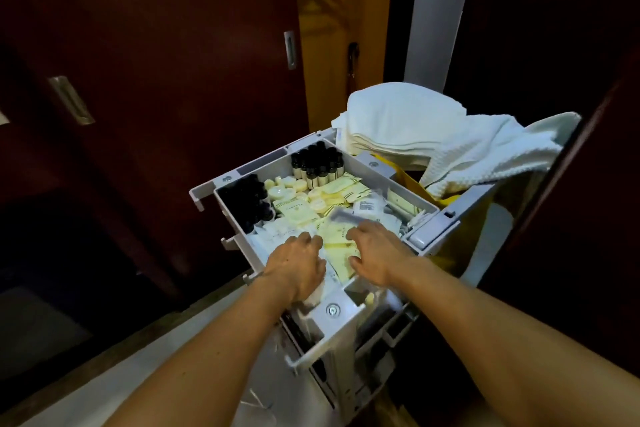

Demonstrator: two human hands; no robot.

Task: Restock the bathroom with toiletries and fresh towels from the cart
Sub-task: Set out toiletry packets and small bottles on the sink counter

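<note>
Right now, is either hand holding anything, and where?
Cannot tell. Both hands, left and right, lie on the packets in the tray; no grip shows.

Open from above: grey tray point(388, 168), packed with dark bottles point(317, 163) at far end and pale packets point(341, 246) near. Blocked behind by stacked white towels point(408, 121); dark wall point(138, 45) close on left.

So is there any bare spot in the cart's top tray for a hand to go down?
Hardly. The tray is packed: dark bottles at back, yellow packets under both hands. The only bare part is its grey rim; the towels cover the far end.
</note>
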